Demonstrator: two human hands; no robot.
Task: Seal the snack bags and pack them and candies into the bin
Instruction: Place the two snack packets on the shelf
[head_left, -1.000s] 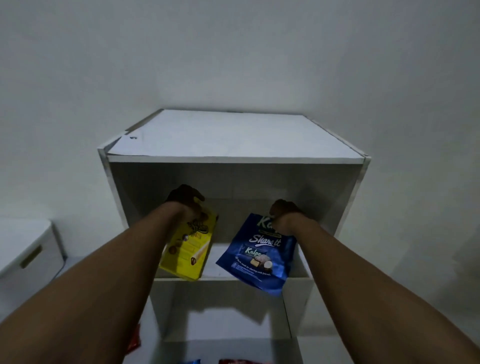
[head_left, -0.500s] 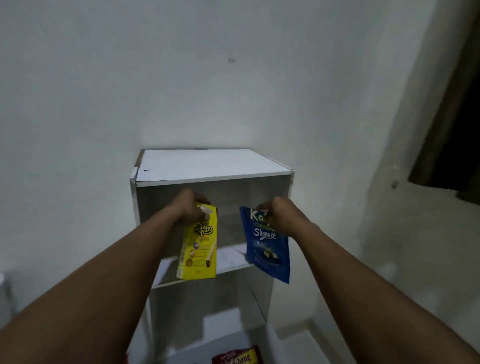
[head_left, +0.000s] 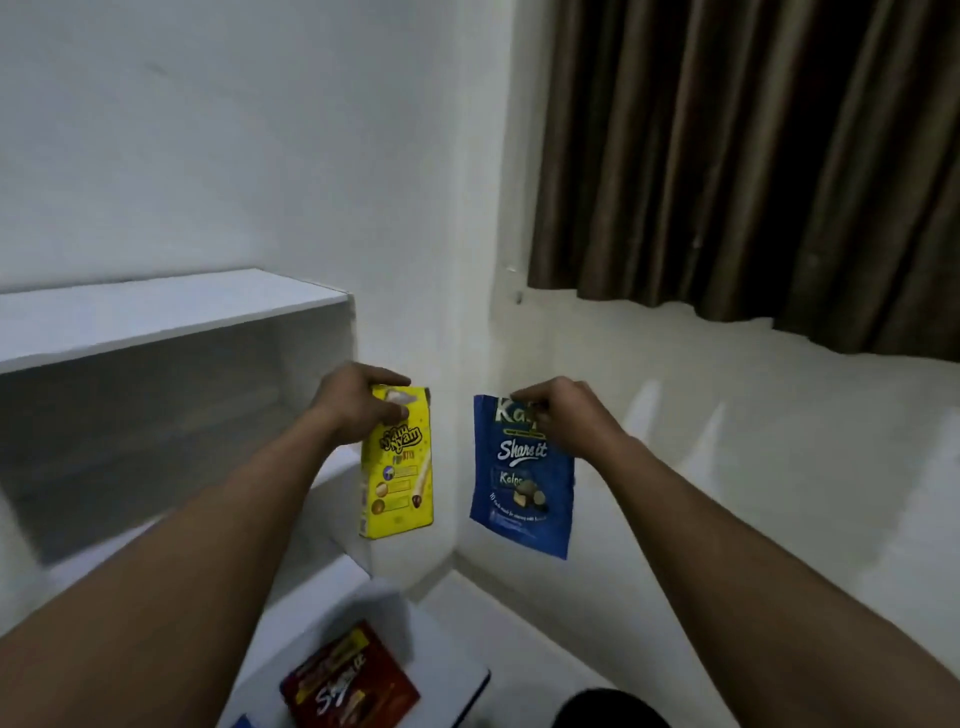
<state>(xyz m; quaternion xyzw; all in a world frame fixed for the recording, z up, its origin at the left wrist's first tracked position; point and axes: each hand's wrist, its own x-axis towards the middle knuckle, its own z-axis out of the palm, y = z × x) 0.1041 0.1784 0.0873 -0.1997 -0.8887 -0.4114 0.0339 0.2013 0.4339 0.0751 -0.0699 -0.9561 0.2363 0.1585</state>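
Early stage, by my judgement: left hand (head_left: 363, 402) pinching yellow snack box (head_left: 399, 462) and right hand (head_left: 563, 415) pinching blue snack bag (head_left: 522, 483), both aloft right of the white shelf (head_left: 171, 317); red pack (head_left: 350, 680) lies below; bin unseen, nothing packed.

Yellow snack box (head_left: 399, 467) in left hand (head_left: 358, 402), blue snack bag (head_left: 522, 483) in right hand (head_left: 563, 415), both aloft beside white shelf (head_left: 171, 312).
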